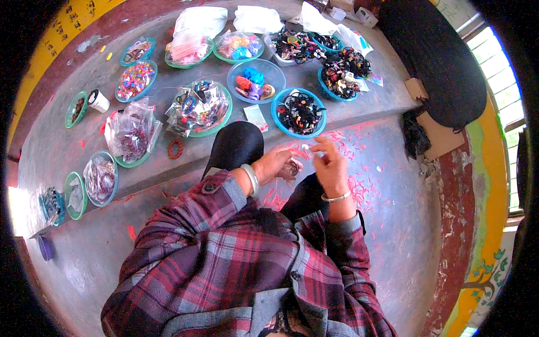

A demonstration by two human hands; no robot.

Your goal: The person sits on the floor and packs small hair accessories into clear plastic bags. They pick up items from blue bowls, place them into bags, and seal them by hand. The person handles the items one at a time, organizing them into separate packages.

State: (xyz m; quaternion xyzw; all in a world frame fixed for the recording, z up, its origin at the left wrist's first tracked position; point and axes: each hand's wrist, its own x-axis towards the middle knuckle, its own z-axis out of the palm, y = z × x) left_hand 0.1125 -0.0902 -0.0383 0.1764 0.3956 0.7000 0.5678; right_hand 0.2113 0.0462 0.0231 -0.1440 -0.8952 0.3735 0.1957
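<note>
My left hand [277,164] is closed, with a silver bangle on its wrist. Part of something small and dark [293,168] shows at its curled fingers; its kind cannot be made out. My right hand [331,168] is raised close by with thumb and fingers pinched together. A small white piece [305,147] shows at its fingertips, between the two hands. Beyond my hands stands a blue bowl [274,112] of black hair ties. A small clear packet [256,117] lies just left of that bowl, near my knee.
On the raised ledge stand several bowls, among them a green bowl [229,115] of bagged trinkets and a translucent blue bowl [231,84] of coloured scrunchies. A reddish beaded bracelet [175,149] lies at the ledge's edge. Pink scraps [359,185] litter the floor. A white cup [99,101] stands far left.
</note>
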